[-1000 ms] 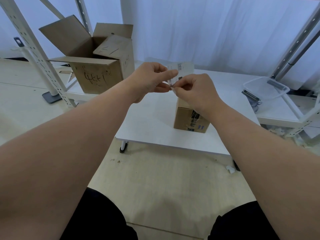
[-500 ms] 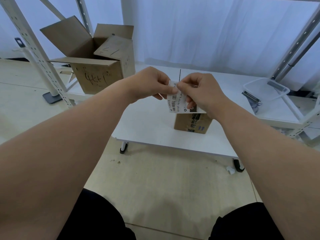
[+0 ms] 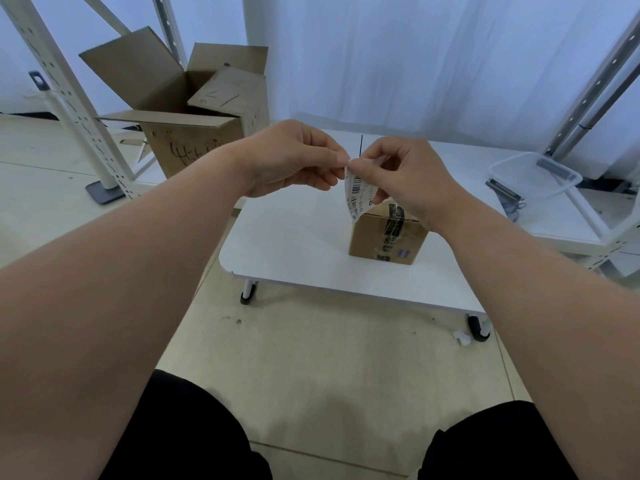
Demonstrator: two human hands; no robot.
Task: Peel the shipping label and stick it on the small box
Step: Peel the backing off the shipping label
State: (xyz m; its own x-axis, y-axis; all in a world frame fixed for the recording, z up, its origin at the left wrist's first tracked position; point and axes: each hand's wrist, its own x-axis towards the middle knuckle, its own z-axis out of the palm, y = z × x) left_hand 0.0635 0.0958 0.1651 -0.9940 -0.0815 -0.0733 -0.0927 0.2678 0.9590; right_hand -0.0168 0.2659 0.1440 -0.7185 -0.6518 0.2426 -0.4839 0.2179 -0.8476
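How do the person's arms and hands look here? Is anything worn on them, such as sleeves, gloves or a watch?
No sleeve shows on the left forearm or the right forearm; both are bare to the picture's edge. The left hand and the right hand wear no gloves, and no ring, watch or bracelet is visible. Black clothing covers the thighs.

floor (image 3: 329, 368): pale tiles; curtain (image 3: 415, 64): white, backlit; table (image 3: 294, 244): low, white; shelving (image 3: 69, 88): white metal

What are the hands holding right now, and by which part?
The left hand and right hand both pinch the shipping label at its upper end; the rest hangs curled above the small box.
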